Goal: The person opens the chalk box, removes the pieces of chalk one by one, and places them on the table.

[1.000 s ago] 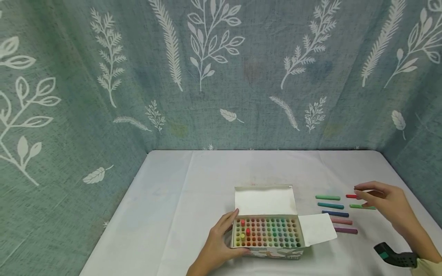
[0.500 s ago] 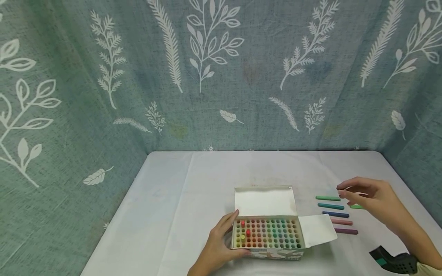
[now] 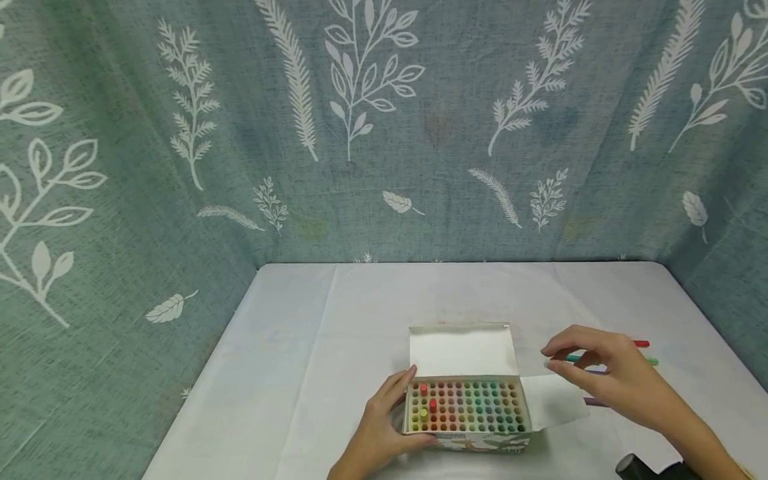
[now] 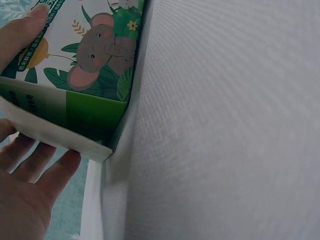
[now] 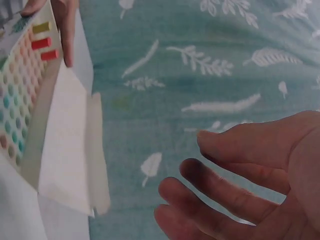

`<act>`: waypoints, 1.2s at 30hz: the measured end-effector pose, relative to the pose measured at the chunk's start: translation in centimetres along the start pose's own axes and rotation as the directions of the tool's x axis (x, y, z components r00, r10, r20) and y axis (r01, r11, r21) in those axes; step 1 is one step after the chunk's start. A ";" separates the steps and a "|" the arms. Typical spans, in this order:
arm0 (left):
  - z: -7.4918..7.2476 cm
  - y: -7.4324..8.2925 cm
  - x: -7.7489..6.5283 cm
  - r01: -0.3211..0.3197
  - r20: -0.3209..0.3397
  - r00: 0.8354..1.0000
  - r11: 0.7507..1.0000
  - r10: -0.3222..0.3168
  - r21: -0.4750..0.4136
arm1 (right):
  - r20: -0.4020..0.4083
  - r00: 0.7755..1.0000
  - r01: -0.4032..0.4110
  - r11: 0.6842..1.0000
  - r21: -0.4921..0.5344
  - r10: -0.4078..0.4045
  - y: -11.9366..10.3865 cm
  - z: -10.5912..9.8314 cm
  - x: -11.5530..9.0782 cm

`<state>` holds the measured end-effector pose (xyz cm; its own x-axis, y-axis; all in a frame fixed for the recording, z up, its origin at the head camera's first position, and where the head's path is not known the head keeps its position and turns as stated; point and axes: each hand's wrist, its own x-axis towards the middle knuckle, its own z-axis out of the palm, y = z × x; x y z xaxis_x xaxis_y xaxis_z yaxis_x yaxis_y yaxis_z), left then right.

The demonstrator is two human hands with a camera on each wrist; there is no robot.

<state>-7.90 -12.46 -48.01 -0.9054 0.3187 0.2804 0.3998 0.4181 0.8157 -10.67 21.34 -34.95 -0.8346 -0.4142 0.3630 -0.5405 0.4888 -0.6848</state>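
Observation:
An open cardboard box (image 3: pixel 480 441) printed with an elephant stands on the table, its insert full of round holes. Two red chalk-like sticks (image 5: pixel 42 43) and a yellow one (image 5: pixel 42 27) poke out of it. My left hand (image 3: pixel 375 427) grips the box's left end, thumb (image 4: pixel 30 22) on the printed front and fingers near a side flap. Over the right flap and loose sticks hovers my right hand (image 3: pixel 624 373), fingers bent and thumb apart, nothing between them in the right wrist view. Teal (image 3: pixel 573 358) and purple (image 3: pixel 595 402) sticks show partly beneath it; others are hidden.
A red stick (image 3: pixel 642 344) and a light green stick (image 3: pixel 654 361) lie beyond my right hand. The box lid (image 3: pixel 462 350) stands raised at the back, and a white flap (image 3: pixel 555 407) spreads right. A leaf-patterned curtain (image 3: pixel 444 120) surrounds the white-covered table (image 3: pixel 336 320).
My right hand has moved left from the red and light green sticks to above the other sticks and the right flap. The left hand and box stay put.

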 end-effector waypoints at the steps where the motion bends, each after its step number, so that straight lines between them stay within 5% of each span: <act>1: -0.2 0.6 0.0 0.007 0.001 1.000 1.000 -0.007 -0.014 | 0.007 1.000 0.023 1.000 0.009 -0.023 -0.2 0.4 0.1; 4: -0.8 2.4 0.2 0.033 0.010 0.999 0.998 -0.033 -0.048 | 0.024 0.997 0.067 0.998 0.020 -0.068 -0.6 1.7 0.3; 18: -0.7 2.2 0.1 -0.003 -0.005 1.000 0.999 0.003 -0.051 | 0.157 0.957 0.225 0.967 0.123 -0.243 -1.6 7.0 1.5; 26: -0.9 2.3 0.3 -0.001 0.016 1.000 0.998 0.002 -0.066 | 0.226 0.956 0.174 0.983 0.063 -0.184 -2.2 10.1 2.5; 36: -0.1 -0.5 0.0 0.035 0.057 0.998 0.999 -0.035 0.006 | 0.285 0.946 0.154 0.987 0.035 -0.157 -1.7 13.5 3.0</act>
<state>-8.12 -12.75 -48.32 -0.9093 0.3518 0.2223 0.3688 0.4339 0.8220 -10.85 8.88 -41.26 -0.6739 -0.6872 0.2713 -0.6585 0.3922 -0.6423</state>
